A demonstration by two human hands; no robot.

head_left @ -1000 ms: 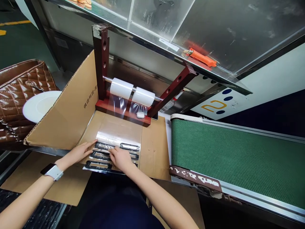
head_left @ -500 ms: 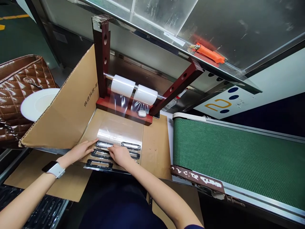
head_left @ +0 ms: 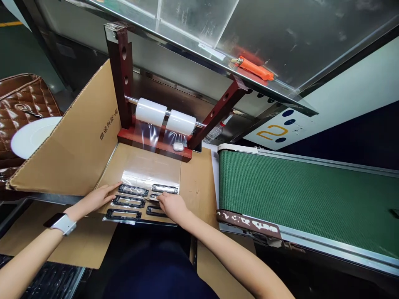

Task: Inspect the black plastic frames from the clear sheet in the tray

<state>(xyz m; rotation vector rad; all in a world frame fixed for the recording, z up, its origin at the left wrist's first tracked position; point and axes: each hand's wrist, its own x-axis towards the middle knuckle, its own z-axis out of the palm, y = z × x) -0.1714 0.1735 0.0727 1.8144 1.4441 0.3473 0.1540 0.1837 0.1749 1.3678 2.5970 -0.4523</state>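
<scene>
Several black rectangular plastic frames (head_left: 133, 190) lie in two columns on clear film (head_left: 149, 177) spread over the cardboard-covered work surface. My left hand (head_left: 97, 198) rests at the left edge of the film, its fingers stretched out beside the left column. Over the right column, my right hand (head_left: 172, 205) has its fingers pinched together at the middle frame. A thin pointed thing seems to stick out from its fingertips, too small to name. That hand partly hides the middle and lower right frames.
Behind the film stands a dark red stand (head_left: 156, 145) with two film rolls (head_left: 151, 112). A cardboard panel (head_left: 68, 137) rises at left. To the right runs a green conveyor belt (head_left: 296, 195), a dark item at its far right. An orange-handled cutter (head_left: 255, 68) lies on the shelf above.
My right hand has moved from the left column over to the right column, uncovering the left frames. My left hand stays at the film's edge. The view has shifted slightly; a dark item now shows on the belt.
</scene>
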